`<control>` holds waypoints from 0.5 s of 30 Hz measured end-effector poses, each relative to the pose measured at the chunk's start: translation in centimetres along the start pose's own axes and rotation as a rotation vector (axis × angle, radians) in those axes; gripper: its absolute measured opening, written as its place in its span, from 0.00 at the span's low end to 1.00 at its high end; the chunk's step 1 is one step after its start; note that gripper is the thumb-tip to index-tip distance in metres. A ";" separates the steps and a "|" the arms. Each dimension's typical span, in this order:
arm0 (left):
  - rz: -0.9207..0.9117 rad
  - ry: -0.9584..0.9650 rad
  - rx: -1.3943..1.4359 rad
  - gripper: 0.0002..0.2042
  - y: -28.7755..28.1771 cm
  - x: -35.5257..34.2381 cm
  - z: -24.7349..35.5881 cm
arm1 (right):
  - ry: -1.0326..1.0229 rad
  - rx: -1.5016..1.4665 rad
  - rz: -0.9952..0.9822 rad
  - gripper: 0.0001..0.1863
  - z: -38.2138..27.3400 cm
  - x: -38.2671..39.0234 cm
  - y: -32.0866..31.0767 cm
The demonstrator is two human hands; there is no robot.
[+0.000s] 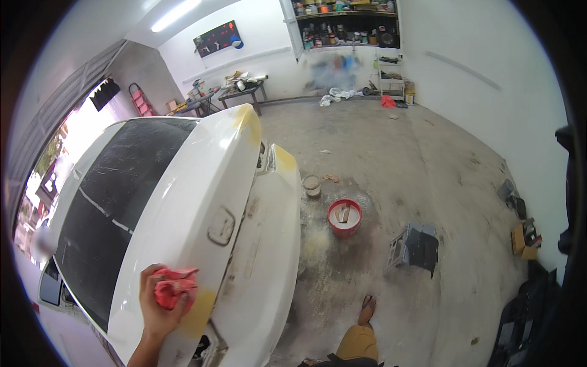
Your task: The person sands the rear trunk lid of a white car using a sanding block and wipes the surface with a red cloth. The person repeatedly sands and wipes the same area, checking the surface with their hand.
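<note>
My left hand (160, 312) is closed around a crumpled red cloth (176, 286), over the white trunk lid (183, 202) of a car. Close beside the cloth lies a yellowish patch (200, 315) on the lid's near corner. A second yellowish area (246, 122) marks the lid's far corner, and another (284, 160) is on the rear fender. An outlined recess (221, 226) sits in the middle of the lid's rear face. The light openings are bare, with no lamps in them. My right hand is out of view.
On the stained concrete floor stand a red bucket (345, 229) of whitish liquid, a small pale tub (312, 186) and a grey step stool (414, 249). Dark car parts (520, 318) lean by the right wall. Cluttered tables (243, 90) and shelves (348, 27) line the back.
</note>
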State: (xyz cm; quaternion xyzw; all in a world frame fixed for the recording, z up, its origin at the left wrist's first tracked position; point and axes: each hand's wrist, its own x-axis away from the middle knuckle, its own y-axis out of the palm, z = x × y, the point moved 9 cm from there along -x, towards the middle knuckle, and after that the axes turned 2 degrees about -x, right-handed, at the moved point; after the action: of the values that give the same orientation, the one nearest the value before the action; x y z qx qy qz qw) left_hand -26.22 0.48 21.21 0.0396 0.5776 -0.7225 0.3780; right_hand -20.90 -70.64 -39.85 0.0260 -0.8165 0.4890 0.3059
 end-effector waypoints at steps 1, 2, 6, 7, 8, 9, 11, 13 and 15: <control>0.038 -0.040 -0.031 0.21 0.6 -1.0 0.2 | 0.012 -0.045 -0.016 0.33 -1.5 -2.2 -0.2; 0.068 -0.084 -0.088 0.21 1.2 -2.1 0.5 | 0.026 -0.089 -0.037 0.32 -3.4 -4.8 -0.4; 0.181 -0.133 -0.268 0.22 5.1 -8.0 2.6 | -0.034 -0.142 0.041 0.32 -15.5 -18.4 -4.8; 0.198 -0.130 -0.308 0.22 6.2 -9.6 3.0 | 0.039 -0.133 0.061 0.33 -18.3 -22.1 -6.3; 0.214 -0.125 -0.347 0.22 7.3 -11.3 3.3 | -0.022 -0.181 0.094 0.33 -22.4 -25.8 -8.1; 0.230 -0.117 -0.390 0.22 8.4 -12.8 3.6 | -0.103 -0.249 0.117 0.32 -26.6 -29.2 -9.9; 0.250 -0.110 -0.475 0.23 10.3 -15.5 3.9 | -0.236 -0.269 0.153 0.33 -34.3 -35.0 -13.5; 0.255 -0.121 -0.526 0.23 12.0 -17.7 4.1 | -0.306 -0.289 0.194 0.33 -40.7 -39.2 -16.6; 0.254 -0.128 -0.547 0.23 13.4 -19.8 4.4 | -0.317 -0.388 0.165 0.33 -45.7 -41.9 -18.4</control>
State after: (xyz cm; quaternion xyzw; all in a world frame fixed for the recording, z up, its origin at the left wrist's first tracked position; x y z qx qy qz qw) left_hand -2.58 5.95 21.67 -0.0371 0.7160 -0.4882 0.4976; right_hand 41.03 -53.75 -32.16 -0.0234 -0.9320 0.3365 0.1328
